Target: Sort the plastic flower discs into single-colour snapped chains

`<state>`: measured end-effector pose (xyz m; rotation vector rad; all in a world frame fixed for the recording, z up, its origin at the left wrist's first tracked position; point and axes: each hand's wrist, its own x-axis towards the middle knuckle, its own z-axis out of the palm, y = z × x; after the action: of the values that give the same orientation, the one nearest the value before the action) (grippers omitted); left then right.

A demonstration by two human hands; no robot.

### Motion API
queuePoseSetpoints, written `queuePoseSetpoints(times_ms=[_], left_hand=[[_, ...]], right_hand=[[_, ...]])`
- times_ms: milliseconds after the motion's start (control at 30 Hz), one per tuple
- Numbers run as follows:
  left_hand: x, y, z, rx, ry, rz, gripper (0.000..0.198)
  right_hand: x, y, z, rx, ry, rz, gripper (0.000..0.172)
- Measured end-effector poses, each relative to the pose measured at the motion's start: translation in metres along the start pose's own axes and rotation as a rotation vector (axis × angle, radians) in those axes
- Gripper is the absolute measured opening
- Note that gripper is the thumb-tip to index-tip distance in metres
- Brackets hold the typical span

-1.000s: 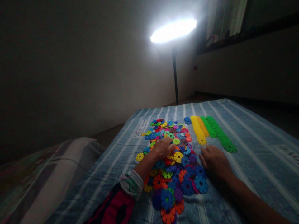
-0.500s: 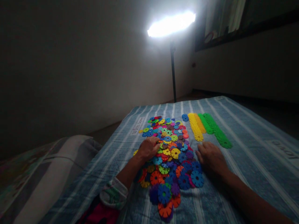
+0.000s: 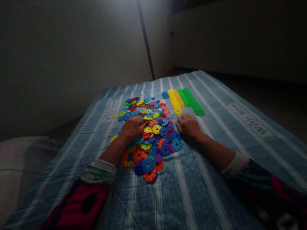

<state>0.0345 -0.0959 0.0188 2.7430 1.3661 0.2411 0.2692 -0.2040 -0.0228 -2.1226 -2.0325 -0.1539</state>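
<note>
A heap of slotted, flower-shaped plastic discs [image 3: 156, 129] in many colours lies on the striped cloth. My left hand [image 3: 133, 128] rests on the heap's left side, its fingers curled in among the discs; whatever they grip is hidden. Right of the heap, my right hand [image 3: 189, 127] lies closed on the cloth, knuckles up, and its palm is out of sight. Just beyond it are overlapping rows of discs: a long yellow row [image 3: 174, 101], a shorter orange-yellow row [image 3: 181, 98], and two green rows [image 3: 193, 102]. A small blue disc group [image 3: 165, 95] sits left of them.
The blue cloth with white stripes [image 3: 192, 191] covers the work surface and has printed lettering [image 3: 248, 118] at the right. A dark lamp pole [image 3: 146, 41] stands behind the far edge. Pale fabric [image 3: 26, 163] is at the lower left.
The view has tilted down and turned right, so the lamp head is out of the frame and the right sleeve shows. Both hands stay nearly in place relative to the discs.
</note>
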Motion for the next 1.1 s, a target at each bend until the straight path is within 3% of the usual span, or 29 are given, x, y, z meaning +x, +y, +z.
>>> queuePoseSetpoints(times_ms=[167, 367, 700, 900, 1000, 1100], left_hand=[[0.000, 0.008, 0.001, 0.019, 0.112, 0.076, 0.036], [-0.002, 0.018, 0.005, 0.021, 0.063, 0.202, 0.037], [0.017, 0.008, 0.014, 0.106, 0.039, 0.140, 0.043], [0.008, 0.010, 0.011, 0.077, 0.081, 0.117, 0.055], [-0.002, 0.018, 0.006, 0.001, 0.094, 0.115, 0.056], [-0.009, 0.026, 0.003, -0.061, 0.009, 0.233, 0.059]], right_hand=[[0.003, 0.004, -0.003, 0.011, -0.014, 0.004, 0.033], [0.004, 0.006, -0.003, 0.018, 0.010, 0.011, 0.031], [0.006, 0.009, 0.001, -0.003, 0.035, 0.021, 0.034], [0.007, 0.009, -0.001, -0.023, 0.053, 0.011, 0.034], [0.006, 0.008, -0.003, -0.027, 0.073, 0.011, 0.052], [0.006, 0.007, -0.004, -0.023, 0.074, 0.014, 0.061]])
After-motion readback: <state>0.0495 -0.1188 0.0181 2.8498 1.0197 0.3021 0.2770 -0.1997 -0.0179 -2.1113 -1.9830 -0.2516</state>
